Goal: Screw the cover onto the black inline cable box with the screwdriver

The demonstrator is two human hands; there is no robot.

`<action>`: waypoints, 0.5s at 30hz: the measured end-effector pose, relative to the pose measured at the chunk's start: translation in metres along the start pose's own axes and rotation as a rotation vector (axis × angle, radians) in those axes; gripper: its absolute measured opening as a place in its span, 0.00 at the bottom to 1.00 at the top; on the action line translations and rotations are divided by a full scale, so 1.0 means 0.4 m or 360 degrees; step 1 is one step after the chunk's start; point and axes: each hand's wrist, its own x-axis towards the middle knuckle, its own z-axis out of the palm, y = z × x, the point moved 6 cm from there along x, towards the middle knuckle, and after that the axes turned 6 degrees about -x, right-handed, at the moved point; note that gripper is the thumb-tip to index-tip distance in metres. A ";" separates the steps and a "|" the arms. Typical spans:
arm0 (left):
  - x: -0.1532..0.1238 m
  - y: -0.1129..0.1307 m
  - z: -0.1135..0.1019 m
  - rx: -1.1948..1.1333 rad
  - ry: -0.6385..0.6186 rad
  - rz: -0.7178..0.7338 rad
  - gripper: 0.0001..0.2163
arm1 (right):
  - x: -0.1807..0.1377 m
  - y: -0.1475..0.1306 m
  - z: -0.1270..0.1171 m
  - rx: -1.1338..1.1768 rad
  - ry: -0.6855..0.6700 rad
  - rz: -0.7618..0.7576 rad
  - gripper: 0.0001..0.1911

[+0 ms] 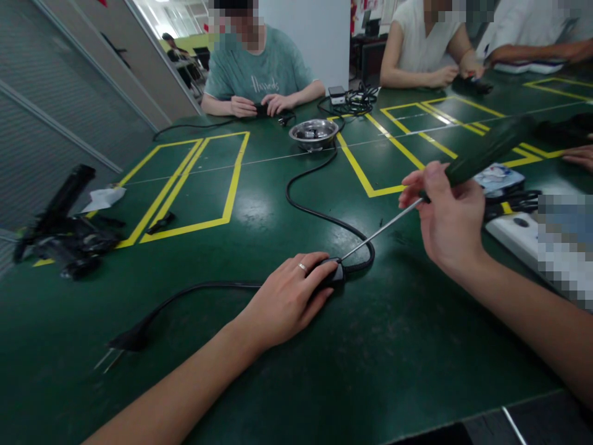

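My left hand (290, 296) lies curled over a small black switch box (334, 274) on a black power cord (319, 213), pressing it to the green table (278, 383). A ring shows on one finger. My right hand (447, 216) is closed round the dark handle of a long screwdriver (482, 153). Its thin metal shaft (382, 230) slants down to the left, and the tip meets the switch box. The cord runs left to a two-pin plug (127, 342) and loops away toward the middle of the table.
A metal bowl (314, 132) with small parts stands mid-table. Black parts are piled at the left edge (65, 238). A white power strip (521, 238) lies at right. Yellow tape boxes mark the table. Three other people sit at the far side, hands on small black items.
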 end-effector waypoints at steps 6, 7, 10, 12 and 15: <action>-0.001 0.002 -0.003 -0.0006 -0.0018 -0.0020 0.18 | 0.001 0.003 0.008 0.0296 -0.0104 0.0112 0.12; -0.001 0.002 -0.003 -0.0007 -0.0018 -0.0022 0.18 | 0.001 0.000 0.006 0.0228 -0.0073 0.0074 0.09; -0.001 0.000 -0.003 -0.0013 -0.0016 -0.0024 0.18 | -0.003 -0.006 0.005 0.0101 -0.0017 0.0029 0.10; -0.001 0.000 -0.002 -0.0013 -0.0016 -0.0024 0.18 | -0.007 -0.009 0.010 0.0208 -0.0062 0.0075 0.14; 0.000 0.000 -0.002 -0.0005 -0.0015 -0.0025 0.18 | -0.011 -0.012 0.019 0.0353 -0.0198 0.0148 0.17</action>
